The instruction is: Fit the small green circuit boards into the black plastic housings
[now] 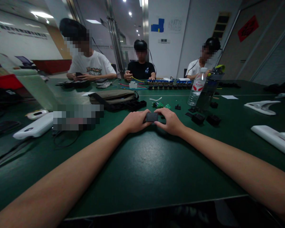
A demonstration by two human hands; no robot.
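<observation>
Both of my hands meet over the middle of the green table, holding a small black plastic box [152, 117] between them. My left hand [137, 121] grips its left side, fingers curled around it. From the right, the thumb and fingers of my right hand [170, 122] pinch the opposite side. Just beyond the box lie small green circuit boards [158, 105], partly hidden by my hands. A little black part [178, 107] sits to their right. Two black open-looking cases [198, 118] rest to the right of my right hand.
A clear water bottle [196, 88] stands beyond the black cases, beside a dark tumbler. A grey-green bag [116, 96] lies behind my left hand. White devices [34, 125] with cables are at left; a white stand [262, 107] is at right. Three people sit across the green table [147, 171].
</observation>
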